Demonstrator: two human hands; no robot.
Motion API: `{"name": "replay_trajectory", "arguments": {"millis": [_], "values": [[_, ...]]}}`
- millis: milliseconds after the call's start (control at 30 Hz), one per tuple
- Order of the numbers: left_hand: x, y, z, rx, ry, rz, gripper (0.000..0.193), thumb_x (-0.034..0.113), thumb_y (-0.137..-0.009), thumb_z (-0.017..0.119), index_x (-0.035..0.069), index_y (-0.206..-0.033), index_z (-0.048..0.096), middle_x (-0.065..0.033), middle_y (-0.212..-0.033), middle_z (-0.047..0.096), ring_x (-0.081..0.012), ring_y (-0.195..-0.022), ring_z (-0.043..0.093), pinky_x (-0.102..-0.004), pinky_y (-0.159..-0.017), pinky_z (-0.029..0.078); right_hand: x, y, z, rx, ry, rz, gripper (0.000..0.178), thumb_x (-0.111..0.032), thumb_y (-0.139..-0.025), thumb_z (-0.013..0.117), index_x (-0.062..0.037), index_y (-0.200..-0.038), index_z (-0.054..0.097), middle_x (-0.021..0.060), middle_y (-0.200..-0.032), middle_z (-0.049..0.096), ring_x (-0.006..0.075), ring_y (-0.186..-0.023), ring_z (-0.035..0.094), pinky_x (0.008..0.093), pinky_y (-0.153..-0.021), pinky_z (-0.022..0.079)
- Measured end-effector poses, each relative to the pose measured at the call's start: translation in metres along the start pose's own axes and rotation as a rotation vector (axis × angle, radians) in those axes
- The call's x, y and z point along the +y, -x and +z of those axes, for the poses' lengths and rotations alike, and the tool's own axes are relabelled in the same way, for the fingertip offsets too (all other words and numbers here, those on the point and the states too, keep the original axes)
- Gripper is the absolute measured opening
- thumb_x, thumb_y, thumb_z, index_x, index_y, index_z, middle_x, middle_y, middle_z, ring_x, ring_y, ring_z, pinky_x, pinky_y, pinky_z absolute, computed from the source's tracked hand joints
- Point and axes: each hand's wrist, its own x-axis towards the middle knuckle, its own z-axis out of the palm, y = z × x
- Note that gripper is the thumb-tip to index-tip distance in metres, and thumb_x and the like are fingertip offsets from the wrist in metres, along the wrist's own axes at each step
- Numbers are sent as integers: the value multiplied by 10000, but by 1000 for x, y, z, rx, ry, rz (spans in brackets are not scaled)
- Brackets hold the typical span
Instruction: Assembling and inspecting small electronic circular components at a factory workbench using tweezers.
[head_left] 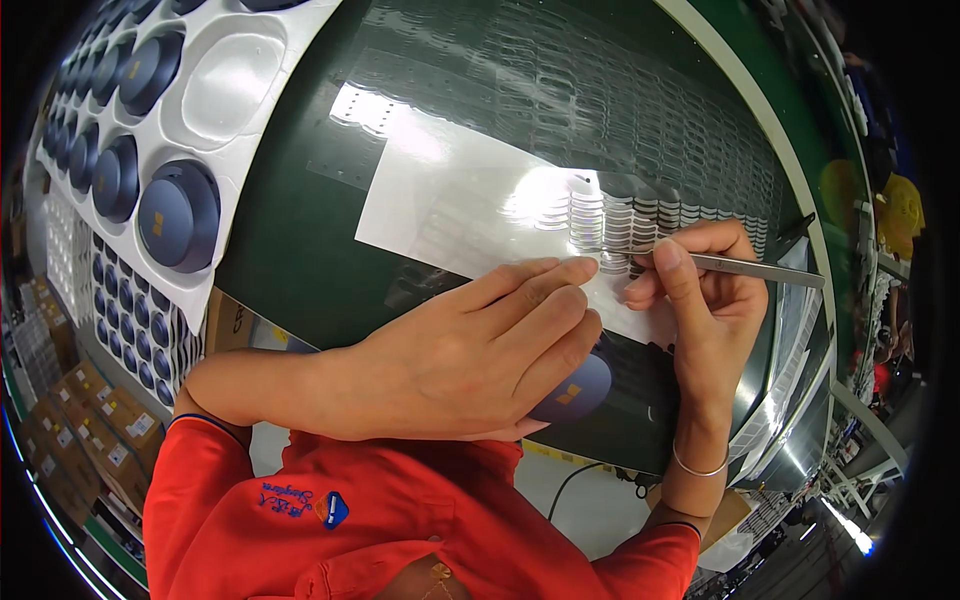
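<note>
My right hand point(710, 300) pinches metal tweezers point(765, 269) between thumb and fingers. Their tips point left, over a clear sheet of small curved stickers point(520, 95) in rows. Part of that sheet lies on a white paper point(425, 200), where the curved pieces show more plainly. My left hand point(490, 350) is curled round a dark blue headphone ear cup point(578, 392) with a small yellow mark; the hand hides much of the cup. The left fingertips are beside the tweezer tips, at the near edge of the sheet; whether they touch it I cannot tell.
A white moulded tray point(235, 85) of blue ear cups point(178, 215) covers the left of the green table point(290, 220). More trays point(130, 310) and cardboard boxes point(100, 420) stand lower left. A pale rim point(765, 105) curves along the table's right side, near clear plastic sheets point(790, 350).
</note>
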Motion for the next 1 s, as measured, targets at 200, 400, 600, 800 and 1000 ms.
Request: {"name": "replay_trajectory", "arguments": {"millis": [200, 400, 600, 800, 1000], "values": [[1, 2, 1, 14, 1, 28, 766, 322, -609, 839, -50, -1194, 514, -228, -1248, 507, -376, -1170, 562, -408, -969, 472, -5, 9, 4, -24, -26, -71, 105, -28, -927, 628, 10, -955, 535, 110, -825, 636, 127, -620, 634, 233, -593, 528], [7, 5, -2, 201, 42, -52, 821, 287, -618, 871, -35, -1269, 489, -210, -1205, 511, -341, -1080, 570, -395, -861, 511, -34, 38, 11, 146, -27, -280, 131, -84, -952, 565, 10, -912, 484, 120, -805, 528, 98, -485, 505, 181, -426, 432], [11, -13, -4, 619, -29, -149, 852, 257, -543, 927, -31, -1239, 528, -163, -1109, 525, -291, -959, 548, -338, -769, 509, -47, 81, 28, 211, -201, -293, 223, -55, -880, 643, 2, -949, 438, 163, -794, 557, 199, -561, 660, 272, -493, 572], [6, -18, 0, 719, -237, -188, 833, 275, -531, 933, -43, -1193, 541, -137, -1060, 536, -267, -914, 507, -330, -690, 469, -41, 76, 44, 274, -32, -358, 207, -139, -947, 597, -10, -911, 439, 130, -783, 536, 116, -464, 525, 204, -435, 477], [3, -16, 4, 715, -278, -199, 850, 293, -531, 937, -46, -1197, 534, -130, -1058, 526, -257, -915, 483, -322, -670, 451, -34, 72, 43, 285, -30, -356, 159, -110, -958, 569, -11, -919, 451, 129, -791, 544, 119, -489, 530, 208, -449, 474]]}}
